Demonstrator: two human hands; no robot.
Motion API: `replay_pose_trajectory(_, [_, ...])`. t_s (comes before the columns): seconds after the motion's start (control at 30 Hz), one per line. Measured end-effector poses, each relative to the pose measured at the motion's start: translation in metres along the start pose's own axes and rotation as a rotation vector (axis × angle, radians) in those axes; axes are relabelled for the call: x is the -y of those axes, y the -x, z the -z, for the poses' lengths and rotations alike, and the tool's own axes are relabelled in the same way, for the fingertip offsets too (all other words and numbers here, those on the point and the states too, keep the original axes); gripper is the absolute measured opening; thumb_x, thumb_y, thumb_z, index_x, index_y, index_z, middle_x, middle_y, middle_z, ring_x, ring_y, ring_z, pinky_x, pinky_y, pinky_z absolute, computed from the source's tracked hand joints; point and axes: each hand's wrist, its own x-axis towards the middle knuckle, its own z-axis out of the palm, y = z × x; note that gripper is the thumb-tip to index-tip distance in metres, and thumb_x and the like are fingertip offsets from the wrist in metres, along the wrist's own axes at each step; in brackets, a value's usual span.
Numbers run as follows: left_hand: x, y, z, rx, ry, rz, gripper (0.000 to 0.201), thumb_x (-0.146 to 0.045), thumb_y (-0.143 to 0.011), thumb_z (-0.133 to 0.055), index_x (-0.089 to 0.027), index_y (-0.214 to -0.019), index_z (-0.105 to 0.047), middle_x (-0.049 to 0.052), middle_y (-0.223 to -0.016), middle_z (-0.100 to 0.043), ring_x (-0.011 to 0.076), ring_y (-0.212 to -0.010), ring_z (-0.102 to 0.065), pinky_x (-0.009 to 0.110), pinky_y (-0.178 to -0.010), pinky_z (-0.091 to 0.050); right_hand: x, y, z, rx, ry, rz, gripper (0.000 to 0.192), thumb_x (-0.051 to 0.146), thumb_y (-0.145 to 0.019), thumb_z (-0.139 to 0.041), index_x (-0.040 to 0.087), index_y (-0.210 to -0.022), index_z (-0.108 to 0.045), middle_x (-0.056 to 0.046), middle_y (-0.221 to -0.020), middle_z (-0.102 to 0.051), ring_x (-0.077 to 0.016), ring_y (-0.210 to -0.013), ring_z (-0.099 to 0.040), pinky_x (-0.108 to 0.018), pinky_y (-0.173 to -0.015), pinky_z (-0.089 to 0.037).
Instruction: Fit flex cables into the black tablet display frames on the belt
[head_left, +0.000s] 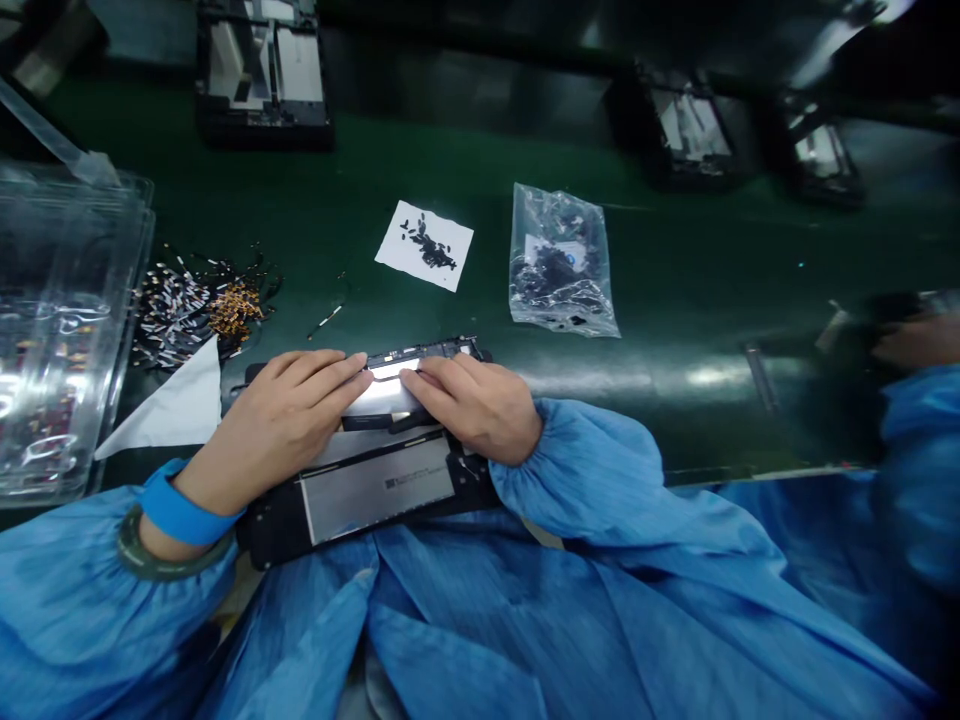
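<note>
An opened black device (375,490) with silver panels lies on the green belt right in front of me. My left hand (281,415) rests on its upper left part, fingers stretched flat and pointing right. My right hand (472,400) lies on its upper right part, fingertips pointing left. The fingertips of both hands meet over a thin strip at the top of a bright silver panel (379,400) and press on it. Whether either hand pinches the strip is hidden by the fingers. Both arms wear blue sleeves; a blue band sits on my left wrist.
A pile of small flex parts (199,305) and a white sheet (176,405) lie left; clear plastic trays (60,330) stack at far left. A paper with black bits (425,245), a clear bag (561,260), more devices (262,70) farther back. A co-worker's sleeve (919,440) is at right.
</note>
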Motion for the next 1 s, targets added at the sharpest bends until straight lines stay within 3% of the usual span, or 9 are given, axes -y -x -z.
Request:
replay_pose_trajectory(0.43, [0.000,0.000,-0.001,0.008,0.053,0.030,0.038,-0.009,-0.090,-0.046,-0.015,-0.126,-0.058,0.013,-0.128,-0.063,0.0303,-0.116,-0.059,0.046,-0.090,-0.049,0.002,-0.003,0.001,0.007,0.002,0.003,0.027,0.016,-0.099,-0.043,0.016,-0.105,-0.069,-0.003,-0.093,-0.073,-0.0144,-0.071,-0.054,-0.029,-0.057,-0.038])
replay_pose_trajectory(0.57, [0.006,0.001,0.000,0.038,0.151,0.087,0.033,-0.015,-0.095,-0.043,-0.021,-0.122,-0.059,0.010,-0.129,-0.062,0.0288,-0.117,-0.058,0.046,-0.092,-0.049,-0.004,0.008,0.010,0.074,-0.019,-0.041,0.031,0.013,-0.097,-0.039,0.014,-0.110,-0.067,-0.009,-0.113,-0.069,-0.0164,-0.078,-0.057,-0.030,-0.058,-0.042])
replay_pose_trajectory(0.63, [0.010,-0.001,-0.002,0.026,0.249,0.145,0.029,-0.021,-0.097,-0.043,-0.021,-0.122,-0.058,0.009,-0.126,-0.063,0.0266,-0.115,-0.058,0.043,-0.093,-0.049,-0.008,0.020,0.017,0.066,-0.092,-0.197,0.031,0.014,-0.096,-0.040,0.013,-0.115,-0.066,-0.013,-0.121,-0.066,-0.0181,-0.086,-0.060,-0.030,-0.065,-0.048])
replay_pose_trajectory(0.7, [0.013,-0.005,-0.005,0.008,0.303,0.237,0.030,-0.031,-0.098,-0.043,-0.017,-0.122,-0.057,0.012,-0.120,-0.063,0.0260,-0.111,-0.059,0.041,-0.093,-0.048,-0.010,0.035,0.022,0.074,-0.189,-0.458,0.031,0.021,-0.096,-0.044,0.013,-0.118,-0.064,-0.014,-0.116,-0.066,-0.0208,-0.093,-0.062,-0.031,-0.074,-0.052])
replay_pose_trajectory(0.83, [0.014,-0.019,-0.008,0.090,0.193,0.327,0.039,-0.042,-0.098,-0.036,-0.015,-0.102,-0.064,0.013,-0.096,-0.062,0.0304,-0.097,-0.060,0.043,-0.083,-0.049,-0.009,0.059,0.027,0.292,-0.556,-0.877,0.032,0.042,-0.092,-0.051,0.017,-0.108,-0.064,-0.010,-0.095,-0.068,-0.0225,-0.087,-0.065,-0.036,-0.078,-0.053])
replay_pose_trajectory(0.9, [0.013,-0.025,0.002,0.060,0.140,0.392,0.040,-0.043,-0.098,-0.035,-0.016,-0.096,-0.065,0.011,-0.090,-0.062,0.0296,-0.092,-0.060,0.040,-0.075,-0.047,-0.010,0.065,0.030,0.376,-0.837,-1.028,0.036,0.051,-0.090,-0.052,0.019,-0.104,-0.060,-0.004,-0.082,-0.065,-0.0179,-0.072,-0.062,-0.032,-0.069,-0.052])
replay_pose_trajectory(1.0, [0.014,-0.028,0.028,-0.138,0.190,0.661,0.033,-0.045,-0.093,-0.046,-0.019,-0.092,-0.065,0.005,-0.084,-0.062,0.0228,-0.082,-0.060,0.032,-0.066,-0.042,-0.014,0.071,0.037,0.425,-1.283,-1.197,0.052,0.067,-0.087,-0.048,0.021,-0.110,-0.053,0.007,-0.056,-0.046,-0.0099,-0.044,-0.042,-0.024,-0.046,-0.037])
